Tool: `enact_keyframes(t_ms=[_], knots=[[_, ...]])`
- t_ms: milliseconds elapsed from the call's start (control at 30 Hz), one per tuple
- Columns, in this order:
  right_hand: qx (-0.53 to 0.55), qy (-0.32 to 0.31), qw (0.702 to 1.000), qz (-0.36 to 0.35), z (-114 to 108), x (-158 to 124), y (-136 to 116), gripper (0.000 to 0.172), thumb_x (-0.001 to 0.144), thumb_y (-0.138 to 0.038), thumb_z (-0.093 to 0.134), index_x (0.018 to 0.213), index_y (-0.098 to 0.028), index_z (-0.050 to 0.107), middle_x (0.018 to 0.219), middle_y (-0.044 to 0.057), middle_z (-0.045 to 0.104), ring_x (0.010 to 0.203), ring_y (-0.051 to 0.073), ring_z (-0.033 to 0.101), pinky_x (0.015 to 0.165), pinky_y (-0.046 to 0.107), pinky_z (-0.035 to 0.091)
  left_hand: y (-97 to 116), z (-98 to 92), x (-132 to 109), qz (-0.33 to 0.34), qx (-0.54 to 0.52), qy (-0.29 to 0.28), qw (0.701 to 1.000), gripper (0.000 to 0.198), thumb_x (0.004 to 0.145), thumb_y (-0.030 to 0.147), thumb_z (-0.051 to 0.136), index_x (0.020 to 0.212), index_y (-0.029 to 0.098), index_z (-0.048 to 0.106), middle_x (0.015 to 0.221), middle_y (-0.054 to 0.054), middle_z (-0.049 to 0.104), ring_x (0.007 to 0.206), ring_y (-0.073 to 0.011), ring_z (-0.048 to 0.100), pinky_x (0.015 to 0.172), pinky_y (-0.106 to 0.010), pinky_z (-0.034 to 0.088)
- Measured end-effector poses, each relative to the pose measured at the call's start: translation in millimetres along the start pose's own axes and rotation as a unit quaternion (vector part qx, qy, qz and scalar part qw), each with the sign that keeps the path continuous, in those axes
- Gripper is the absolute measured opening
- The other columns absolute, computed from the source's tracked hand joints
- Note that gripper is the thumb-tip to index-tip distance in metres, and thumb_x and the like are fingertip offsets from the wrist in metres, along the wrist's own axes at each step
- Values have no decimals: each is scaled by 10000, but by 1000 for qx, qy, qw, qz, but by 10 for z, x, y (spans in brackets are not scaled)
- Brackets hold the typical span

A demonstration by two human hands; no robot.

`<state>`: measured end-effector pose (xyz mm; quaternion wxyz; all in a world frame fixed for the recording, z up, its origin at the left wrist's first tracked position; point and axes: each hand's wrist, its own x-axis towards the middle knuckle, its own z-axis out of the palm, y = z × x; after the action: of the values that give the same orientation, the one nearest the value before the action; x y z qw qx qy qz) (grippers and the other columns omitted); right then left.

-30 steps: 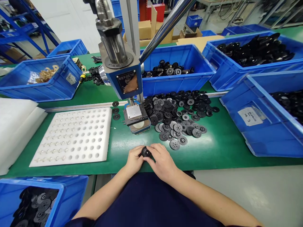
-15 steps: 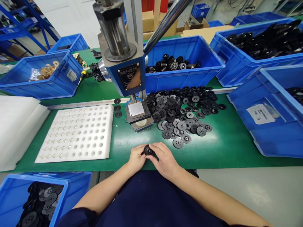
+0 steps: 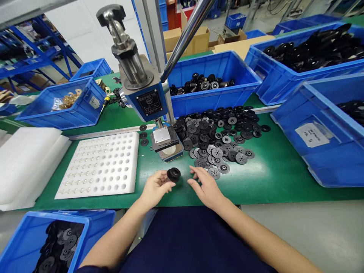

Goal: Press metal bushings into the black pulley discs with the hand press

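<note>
A black flanged spool-like part is held between the thumb and fingers of my left hand, just in front of the press. To its right, my right hand is apart from the part, its thumb and fingers spread with nothing between them. Beyond my hands stands a blue hand press with a silver plate near its base. A heap of black and grey discs lies right of the press, the closest ones near my right fingertips.
At left, a white foam tray carries small pale pieces in part of its holes. White foam sheets lie beyond it. Blue bins with black parts line the back and right; another bin stands low at front left.
My right hand has let go of the black part and moved right. My left hand still holds the part, now shifted slightly left and tilted. The camera view has turned a little left.
</note>
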<state>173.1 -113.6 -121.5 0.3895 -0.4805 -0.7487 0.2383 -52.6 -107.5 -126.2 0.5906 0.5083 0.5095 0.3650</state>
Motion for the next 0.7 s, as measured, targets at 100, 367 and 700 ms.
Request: enact_keyframes(t_ms=[100, 367, 700], knots=[[-15, 3, 1000, 23, -40, -25, 208, 364, 992, -436, 445, 1129, -173, 657, 858, 91, 667, 727, 198, 646, 720, 360, 586, 401, -286, 12, 44, 26, 94, 994, 332, 709, 321, 829, 976, 171, 701, 694, -6, 668, 541, -108, 560, 515, -224, 464], [-21, 102, 994, -21, -267, 196, 370, 276, 963, -404, 510, 939, -198, 692, 773, 65, 686, 694, 189, 646, 672, 357, 572, 1584, -341, 432, 228, 44, 202, 951, 321, 628, 343, 866, 844, 136, 750, 819, -32, 701, 713, -129, 616, 685, -253, 511], [92, 231, 960, -128, -1504, 1226, -886, 424, 959, -433, 548, 1304, -187, 566, 1103, 32, 683, 973, 138, 702, 767, 284, 580, 1581, -165, 842, 233, 92, 140, 958, 336, 721, 373, 789, 921, 117, 705, 953, -101, 765, 899, -215, 706, 869, -352, 548]])
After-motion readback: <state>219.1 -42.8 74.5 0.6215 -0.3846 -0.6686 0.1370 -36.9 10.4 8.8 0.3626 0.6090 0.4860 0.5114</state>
